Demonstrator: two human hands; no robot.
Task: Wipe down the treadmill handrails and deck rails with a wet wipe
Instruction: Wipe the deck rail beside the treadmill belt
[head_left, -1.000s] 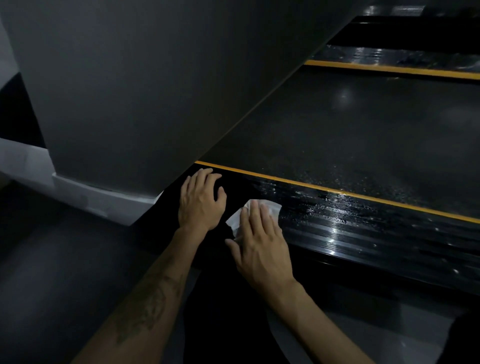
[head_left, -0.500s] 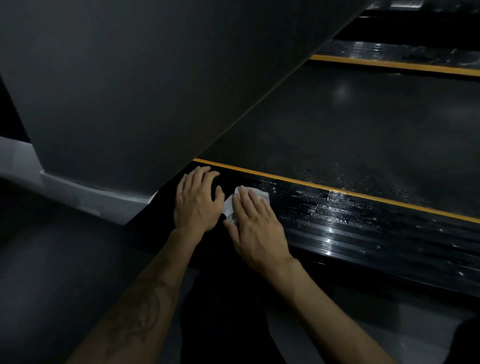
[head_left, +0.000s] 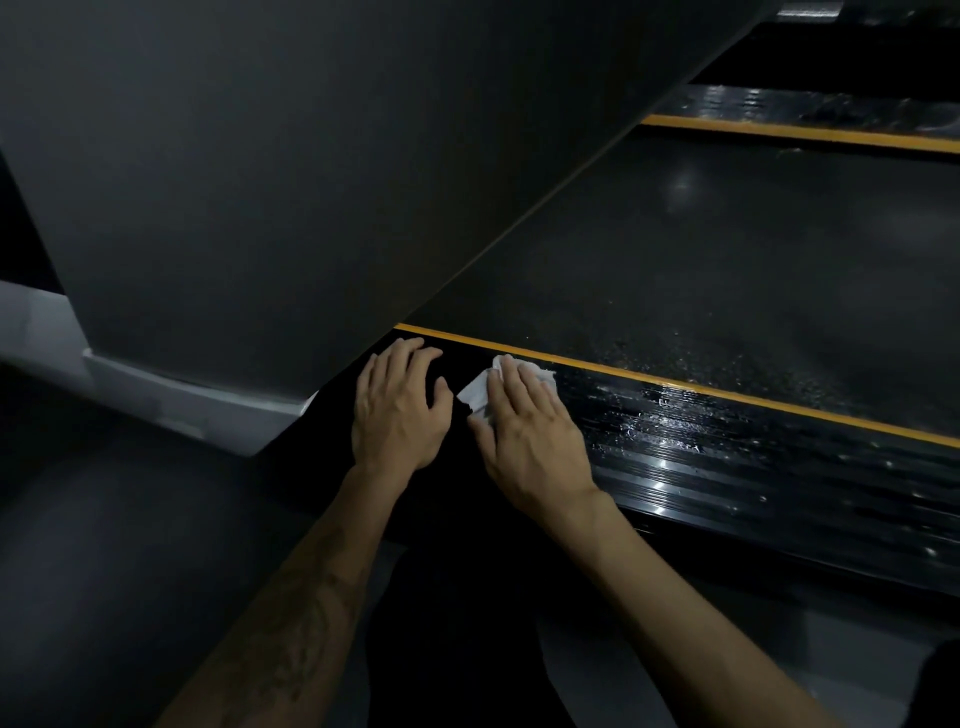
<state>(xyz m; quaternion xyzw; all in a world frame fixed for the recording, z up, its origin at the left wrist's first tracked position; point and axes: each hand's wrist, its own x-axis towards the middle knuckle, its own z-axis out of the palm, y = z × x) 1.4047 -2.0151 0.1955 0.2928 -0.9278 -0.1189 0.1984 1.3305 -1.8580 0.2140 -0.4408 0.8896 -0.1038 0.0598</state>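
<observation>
A black ribbed deck rail (head_left: 727, 447) with a yellow stripe along its far edge runs from the centre to the right and shines wet. My right hand (head_left: 530, 431) lies flat on a white wet wipe (head_left: 480, 395), pressing it onto the rail's left end. Most of the wipe is hidden under the fingers. My left hand (head_left: 400, 405) rests flat on the same rail just to the left, fingers spread, holding nothing.
The dark treadmill belt (head_left: 701, 270) lies beyond the rail, with the far deck rail (head_left: 800, 117) and its yellow stripe at the top right. A large grey motor cover (head_left: 260, 182) overhangs the rail's left end. Grey floor (head_left: 104, 545) spreads below left.
My right hand has slid the wipe to the left and farther up the rail, close to the left hand. The left hand has stayed where it was.
</observation>
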